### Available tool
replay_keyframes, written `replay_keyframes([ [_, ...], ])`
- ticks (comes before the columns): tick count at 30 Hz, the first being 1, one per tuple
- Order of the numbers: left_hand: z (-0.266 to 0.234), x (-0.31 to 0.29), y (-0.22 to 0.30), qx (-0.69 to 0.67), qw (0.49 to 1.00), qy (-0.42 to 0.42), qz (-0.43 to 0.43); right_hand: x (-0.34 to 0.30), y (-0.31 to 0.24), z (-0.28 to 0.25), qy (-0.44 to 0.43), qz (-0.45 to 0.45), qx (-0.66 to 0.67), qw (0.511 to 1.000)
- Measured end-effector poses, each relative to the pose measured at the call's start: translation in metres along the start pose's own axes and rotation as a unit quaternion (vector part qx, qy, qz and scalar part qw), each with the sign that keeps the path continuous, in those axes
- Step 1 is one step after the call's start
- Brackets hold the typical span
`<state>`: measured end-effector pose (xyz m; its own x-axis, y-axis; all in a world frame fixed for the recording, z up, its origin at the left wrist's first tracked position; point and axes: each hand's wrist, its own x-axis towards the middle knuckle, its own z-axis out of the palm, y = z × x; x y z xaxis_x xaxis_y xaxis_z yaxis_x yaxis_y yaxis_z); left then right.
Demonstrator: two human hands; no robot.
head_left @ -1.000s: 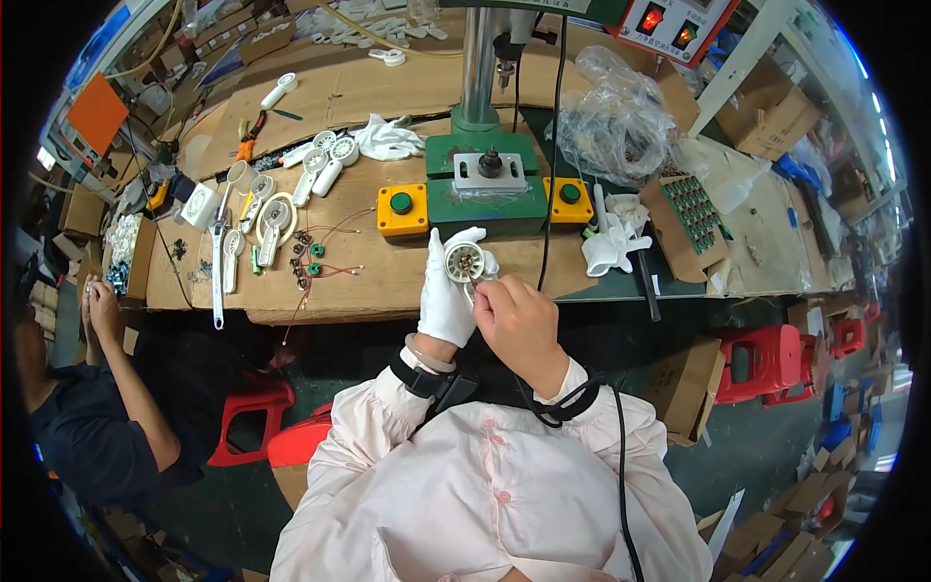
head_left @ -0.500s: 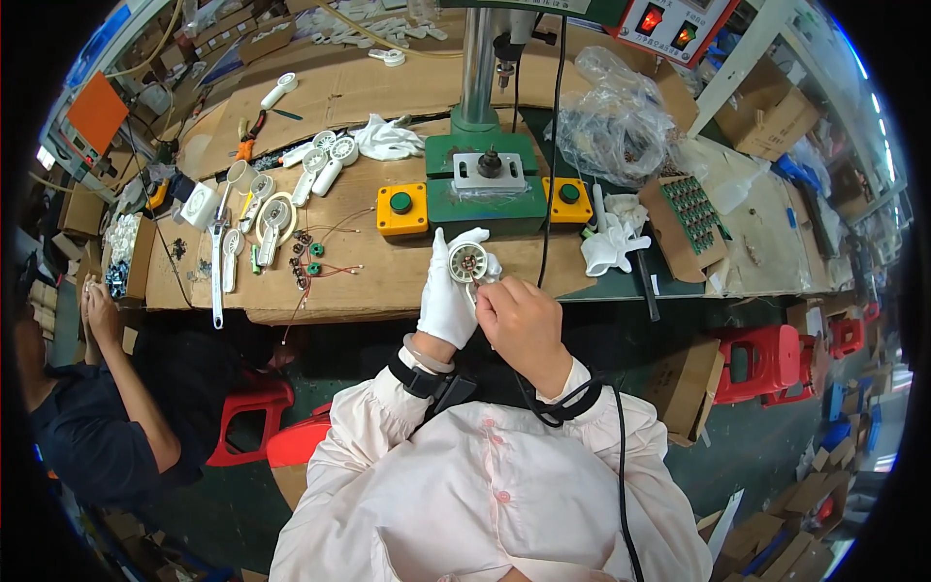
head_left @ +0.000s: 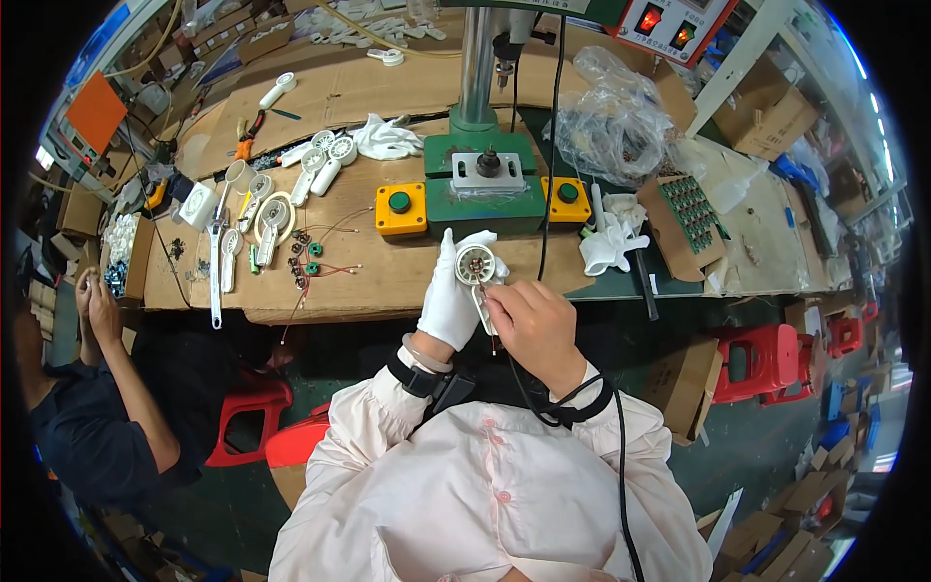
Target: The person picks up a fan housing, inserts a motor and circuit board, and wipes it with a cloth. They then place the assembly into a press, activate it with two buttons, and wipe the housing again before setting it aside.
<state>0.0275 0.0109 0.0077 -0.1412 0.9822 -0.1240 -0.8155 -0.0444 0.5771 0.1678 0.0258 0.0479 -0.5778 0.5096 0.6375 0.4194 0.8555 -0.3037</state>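
Note:
My left hand (head_left: pixel 448 301), in a white glove, holds a white handheld fan housing (head_left: pixel 460 277) above the table's front edge. Its round head faces up, with a small copper-coloured motor (head_left: pixel 475 264) in the middle. The handle points down toward me. My bare right hand (head_left: pixel 535 325) is closed, thumb and fingertips together at the top of the handle, just below the round head. What they pinch is hidden. A thin reddish wire (head_left: pixel 493 347) hangs by the handle's lower end.
Ahead stands a green press (head_left: pixel 485 209) with two yellow button boxes (head_left: pixel 401 210). To the left lie several fan housings (head_left: pixel 275 215), wired motors (head_left: pixel 314 250) and a wrench (head_left: pixel 216 276). White gloves (head_left: pixel 613 247) and a box of circuit boards (head_left: pixel 684 228) sit right. A co-worker (head_left: pixel 107 417) sits left.
My right hand has moved slightly right and down along the handle. The fan's round head has shifted a little right, and more of the handle and a wire end now show.

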Motion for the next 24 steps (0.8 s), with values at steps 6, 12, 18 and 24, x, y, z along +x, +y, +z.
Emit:
replay_keyframes([
  [6, 0.002, 0.000, 0.001, -0.012, 1.000, -0.011, -0.020, 0.001, 0.010, -0.013, 0.019, -0.008, 0.062, 0.998],
  [12, 0.001, 0.001, 0.004, -0.016, 0.998, 0.010, -0.067, -0.008, 0.098, -0.060, 0.084, 0.218, 0.076, 0.969],
  [18, 0.005, -0.004, 0.005, -0.030, 0.994, -0.015, -0.102, -0.013, 0.137, -0.074, 0.058, 0.251, 0.009, 0.966],
  [24, 0.002, -0.006, 0.001, -0.084, 0.978, -0.057, -0.180, -0.023, 0.162, -0.050, 0.076, 0.132, -0.163, 0.975],
])
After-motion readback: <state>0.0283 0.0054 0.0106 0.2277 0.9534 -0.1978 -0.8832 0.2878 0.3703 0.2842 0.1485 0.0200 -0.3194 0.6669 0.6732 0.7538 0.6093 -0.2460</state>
